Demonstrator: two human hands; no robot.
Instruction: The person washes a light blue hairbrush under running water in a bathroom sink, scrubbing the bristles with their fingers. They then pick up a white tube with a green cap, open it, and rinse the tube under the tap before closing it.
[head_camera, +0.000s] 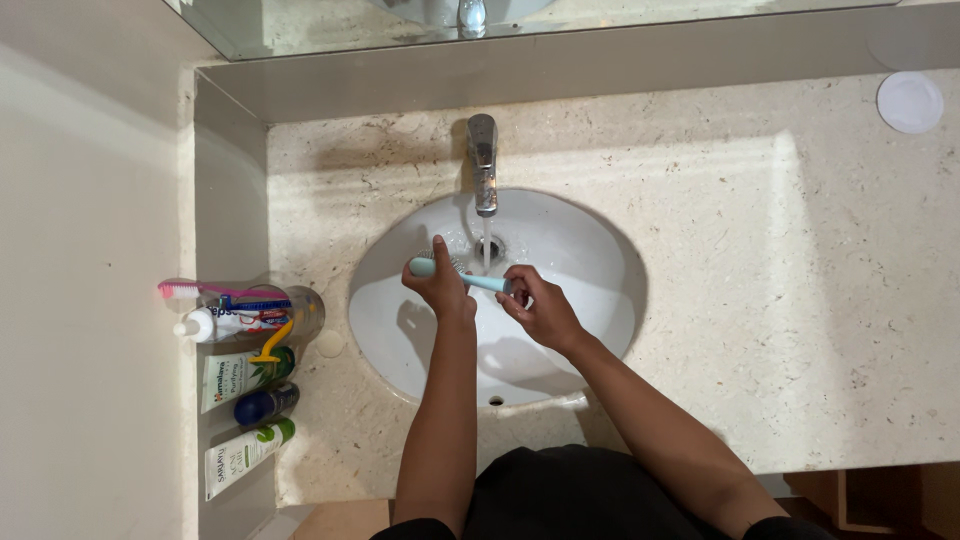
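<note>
Over the white oval sink (400, 330), just below the chrome tap (483, 160), you hold a pale teal brush (470, 277) in both hands. Its long axis runs nearly level across the view, left to right, with a slight downward tilt toward the right. The rounded end pokes out to the left of your left hand (440, 285), and the slim handle end points right into your right hand (535, 305). What look like bristles show just above the shaft, between your hands, but they are too small to make out well. A thin stream of water (487, 245) falls from the tap and meets the brush about midway, near the drain (492, 247).

Your left hand's fingers are curled tight round the thicker part of the brush, knuckles up. Your right hand's fingers are pinched together on the handle tip, thumb side toward the tap.

At the far left of the beige stone counter (750, 300), well apart from your hands, a clear tumbler (300, 305) lies on its side with a pink toothbrush (200, 291) and a toothpaste tube (225, 323). Below it lie a green and white tube (235, 375), a dark blue roll-on bottle (262, 405) and another white tube with a green cap (245, 455). A white round disc (910, 102) sits at the counter's far right corner.
</note>
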